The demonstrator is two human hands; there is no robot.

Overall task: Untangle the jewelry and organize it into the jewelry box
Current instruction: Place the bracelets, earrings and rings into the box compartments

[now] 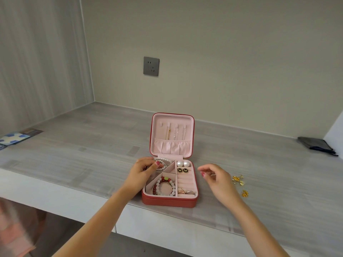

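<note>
I read no writing anywhere. My left hand [143,168] pinched the pearl bracelet [163,162] in the back-left compartment of the open red jewelry box [169,200]. My right hand [216,176] hovered loose, grasping nothing, near the gold earrings [239,181] on the countertop [83,151].

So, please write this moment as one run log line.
left hand: pinches pearl bracelet in jewelry box | right hand: holds nothing | gold pieces: on table

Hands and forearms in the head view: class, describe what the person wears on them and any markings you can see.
Both forearms are bare, with no sleeves showing. The left hand and right hand have pink-painted fingernails. No watch or bracelet shows on either wrist, and no rings can be made out on the fingers.
</note>
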